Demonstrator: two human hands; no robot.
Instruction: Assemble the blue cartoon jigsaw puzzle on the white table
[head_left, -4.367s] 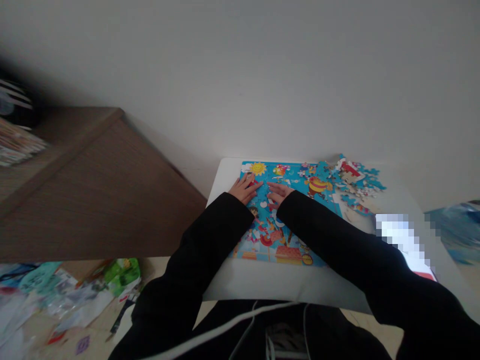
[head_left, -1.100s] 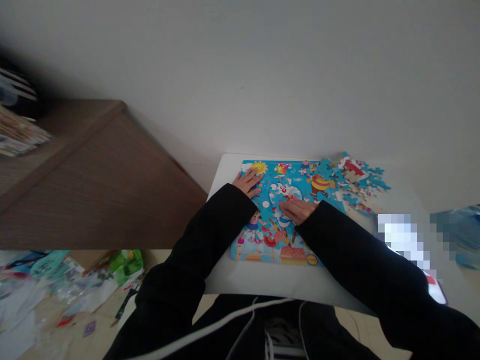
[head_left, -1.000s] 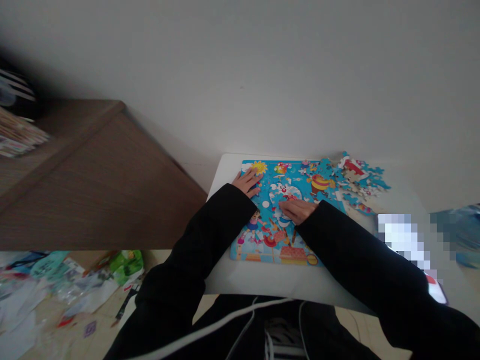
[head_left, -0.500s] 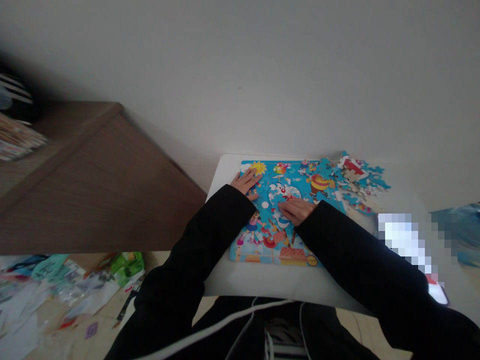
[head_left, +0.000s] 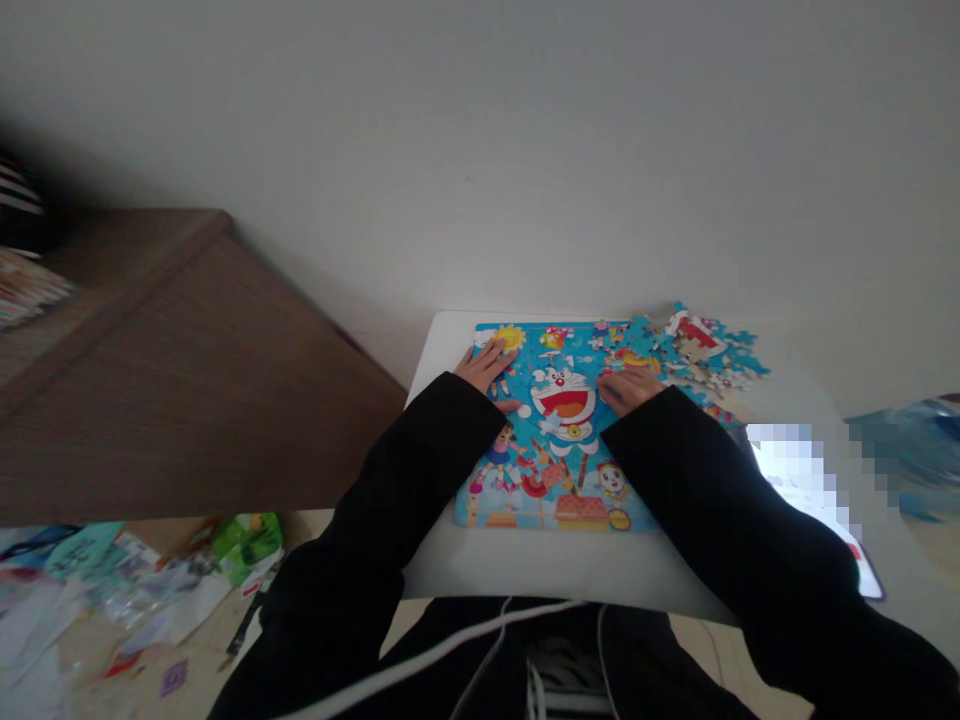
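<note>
A blue jigsaw puzzle (head_left: 547, 465) with a large white-and-blue cartoon cat (head_left: 564, 400) in its middle lies on a small white table. On its upper left part my left hand (head_left: 486, 370) rests flat, fingers spread and pointing toward the sun picture, thumb stretched out beside a white round patch. My right hand (head_left: 630, 390) is over the right side of the puzzle, just right of the cat's face. Its fingers are bent and pressed together; whether anything is between them is hidden.
Loose jigsaw pieces (head_left: 709, 350) are heaped at the back right, against the puzzle's corner. A phone with a lit screen (head_left: 787, 480) lies on the right of the white table (head_left: 510, 570). A brown cabinet (head_left: 225, 380) stands left; plastic bags and papers (head_left: 142, 590) litter the floor.
My right hand has moved right and slightly up, off the cat's face, which now shows whole with its open red mouth. My left hand stays on the puzzle. The whole view shifted slightly.
</note>
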